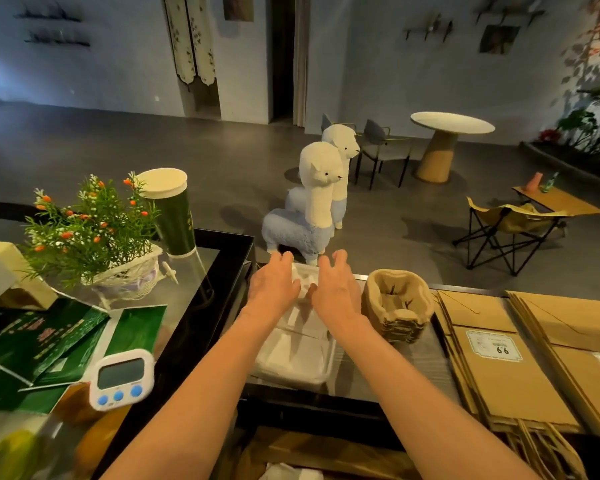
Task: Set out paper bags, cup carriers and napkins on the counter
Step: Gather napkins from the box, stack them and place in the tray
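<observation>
White napkins (303, 327) lie in a clear plastic tray (323, 370) on the counter in front of me. My left hand (274, 284) and my right hand (335, 287) both reach over the tray's far end, fingers spread and slightly bent, resting on or just above the far napkins. A stack of brown pulp cup carriers (397, 303) stands right of the tray. Flat brown paper bags (499, 362) lie in piles further right, handles toward me.
A raised glass ledge (219, 268) at left holds a potted plant (94, 233), a tall green cup (174, 213), green leaflets (49, 344) and a white timer (122, 377). Beyond the counter stand two alpaca figures (312, 206).
</observation>
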